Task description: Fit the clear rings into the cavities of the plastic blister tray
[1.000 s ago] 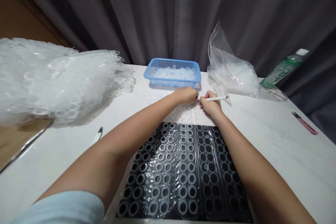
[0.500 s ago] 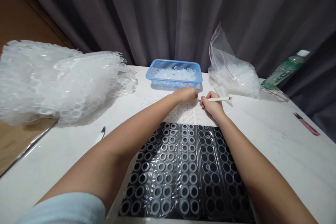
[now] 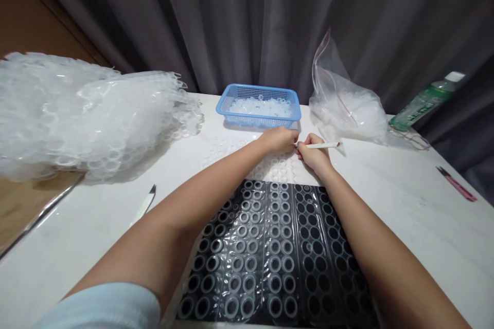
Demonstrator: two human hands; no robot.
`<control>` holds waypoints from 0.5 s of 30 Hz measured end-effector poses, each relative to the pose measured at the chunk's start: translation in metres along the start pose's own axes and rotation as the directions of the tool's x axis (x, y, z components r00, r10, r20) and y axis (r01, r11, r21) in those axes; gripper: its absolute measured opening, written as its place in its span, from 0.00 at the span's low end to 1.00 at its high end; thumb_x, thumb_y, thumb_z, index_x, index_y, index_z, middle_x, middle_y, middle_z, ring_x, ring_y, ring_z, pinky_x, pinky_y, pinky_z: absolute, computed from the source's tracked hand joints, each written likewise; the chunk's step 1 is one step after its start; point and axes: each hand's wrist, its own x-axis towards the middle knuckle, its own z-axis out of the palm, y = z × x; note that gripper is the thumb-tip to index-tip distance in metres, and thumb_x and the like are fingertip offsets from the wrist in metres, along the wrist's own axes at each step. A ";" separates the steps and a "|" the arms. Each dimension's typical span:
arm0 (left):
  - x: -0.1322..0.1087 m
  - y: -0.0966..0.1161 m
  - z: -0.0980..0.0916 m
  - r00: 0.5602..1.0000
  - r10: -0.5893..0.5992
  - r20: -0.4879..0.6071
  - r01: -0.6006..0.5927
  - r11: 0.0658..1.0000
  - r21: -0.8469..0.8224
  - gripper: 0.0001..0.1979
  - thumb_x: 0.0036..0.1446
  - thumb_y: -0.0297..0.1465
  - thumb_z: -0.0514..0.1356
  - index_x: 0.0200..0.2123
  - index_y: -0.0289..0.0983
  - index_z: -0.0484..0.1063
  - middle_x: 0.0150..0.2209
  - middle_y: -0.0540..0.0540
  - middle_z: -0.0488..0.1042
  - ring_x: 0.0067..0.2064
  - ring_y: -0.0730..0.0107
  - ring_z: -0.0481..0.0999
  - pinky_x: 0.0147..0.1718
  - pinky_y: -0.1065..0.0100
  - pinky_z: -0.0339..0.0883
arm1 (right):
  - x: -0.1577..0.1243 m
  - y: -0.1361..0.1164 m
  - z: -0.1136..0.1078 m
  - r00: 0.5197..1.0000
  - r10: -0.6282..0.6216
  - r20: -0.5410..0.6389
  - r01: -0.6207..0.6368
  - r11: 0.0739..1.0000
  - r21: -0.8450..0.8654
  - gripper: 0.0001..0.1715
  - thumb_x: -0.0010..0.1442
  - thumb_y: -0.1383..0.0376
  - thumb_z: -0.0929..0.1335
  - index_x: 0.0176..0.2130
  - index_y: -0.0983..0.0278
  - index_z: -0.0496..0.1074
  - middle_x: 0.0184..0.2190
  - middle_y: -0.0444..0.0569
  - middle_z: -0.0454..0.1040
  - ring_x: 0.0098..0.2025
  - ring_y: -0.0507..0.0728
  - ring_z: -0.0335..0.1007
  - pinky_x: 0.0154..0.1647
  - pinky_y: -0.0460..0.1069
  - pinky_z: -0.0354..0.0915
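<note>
Right hand (image 3: 314,157) has a closed grip on a thin white stick (image 3: 322,145); left hand (image 3: 278,140) pinches the soft, light plastic sheet (image 3: 270,236) at its 12 o'clock edge, on the desk (image 3: 405,216).

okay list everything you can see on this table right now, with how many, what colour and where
Clear plastic sheet of moulded rings: one, transparent, centre front, on a black mat.
Black mat: one, under the sheet.
Blue plastic mesh basket: one, far centre, holding clear rings.
Clear zip bag of rings: one, far right.
Heap of clear ring sheets: one pile, left.
Green plastic bottle: one, white cap, far right.
Pink-handled cutter: one, right edge.
Metal blade tool: one, left of the mat.
White table: one.
Grey curtain: behind.
Left hand: pinching at the sheet.
Right hand: gripping a thin white tool.
</note>
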 end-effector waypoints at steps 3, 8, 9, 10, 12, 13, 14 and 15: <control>-0.003 0.001 0.006 0.999 0.016 -0.038 -0.018 0.999 -0.043 0.10 0.51 0.30 0.60 0.38 0.37 0.75 0.32 0.44 0.77 0.35 0.62 0.75 0.31 0.68 0.61 | 0.000 -0.002 0.000 1.000 0.003 0.008 -0.003 1.000 -0.019 0.09 0.48 0.63 0.64 0.24 0.59 0.54 0.15 0.40 0.68 0.18 0.53 0.68 0.17 0.44 0.58; 0.002 -0.005 -0.002 0.983 -0.033 -0.179 0.013 0.993 -0.114 0.07 0.53 0.29 0.58 0.34 0.35 0.75 0.31 0.45 0.76 0.33 0.65 0.74 0.33 0.69 0.63 | 0.000 0.000 0.003 1.000 -0.007 -0.012 0.006 0.997 -0.073 0.09 0.48 0.63 0.63 0.23 0.59 0.55 0.15 0.39 0.67 0.18 0.53 0.69 0.17 0.44 0.58; 0.005 -0.010 -0.008 0.968 -0.065 -0.242 0.034 0.991 -0.129 0.10 0.57 0.29 0.54 0.38 0.35 0.74 0.34 0.44 0.77 0.35 0.66 0.74 0.35 0.69 0.63 | 0.000 0.001 0.003 1.000 -0.005 -0.014 0.004 0.998 -0.067 0.09 0.48 0.63 0.63 0.23 0.59 0.55 0.15 0.39 0.67 0.18 0.53 0.69 0.17 0.44 0.58; 0.007 -0.017 -0.017 0.943 -0.110 -0.313 0.066 0.987 -0.149 0.13 0.60 0.29 0.50 0.42 0.34 0.73 0.37 0.43 0.77 0.38 0.67 0.74 0.37 0.69 0.63 | 0.000 0.001 0.004 1.000 -0.006 -0.015 0.005 0.998 -0.057 0.09 0.48 0.63 0.63 0.23 0.59 0.55 0.15 0.39 0.68 0.19 0.53 0.69 0.17 0.44 0.58; 0.013 -0.035 -0.034 0.853 -0.255 -0.456 0.166 0.960 -0.227 0.17 0.64 0.32 0.46 0.47 0.34 0.70 0.41 0.43 0.76 0.41 0.67 0.73 0.40 0.68 0.63 | -0.002 0.001 0.005 1.000 -0.012 -0.023 0.012 1.000 -0.019 0.10 0.49 0.62 0.64 0.24 0.60 0.55 0.16 0.39 0.69 0.18 0.52 0.69 0.18 0.44 0.59; 0.015 -0.045 -0.042 0.814 -0.336 -0.473 0.228 0.935 -0.271 0.16 0.63 0.34 0.47 0.47 0.35 0.70 0.41 0.44 0.76 0.41 0.67 0.73 0.40 0.69 0.62 | -0.003 0.001 0.005 0.999 -0.018 -0.038 0.018 1.000 0.010 0.10 0.50 0.61 0.64 0.24 0.60 0.56 0.16 0.39 0.70 0.18 0.52 0.68 0.18 0.44 0.59; 0.017 -0.055 -0.048 0.809 -0.388 -0.441 0.284 0.916 -0.284 0.15 0.62 0.36 0.50 0.46 0.37 0.70 0.40 0.45 0.76 0.41 0.67 0.73 0.40 0.70 0.62 | -0.004 0.000 0.006 0.998 -0.020 -0.058 0.023 0.999 0.044 0.11 0.50 0.60 0.64 0.24 0.60 0.56 0.17 0.39 0.70 0.18 0.52 0.68 0.17 0.44 0.59; 0.018 -0.066 -0.053 0.810 -0.410 -0.419 0.317 0.908 -0.275 0.13 0.60 0.36 0.53 0.44 0.37 0.71 0.39 0.45 0.76 0.41 0.65 0.73 0.39 0.70 0.62 | -0.005 0.000 0.006 0.996 -0.015 -0.082 0.022 0.996 0.086 0.12 0.50 0.59 0.64 0.24 0.60 0.56 0.18 0.40 0.71 0.17 0.51 0.67 0.16 0.43 0.59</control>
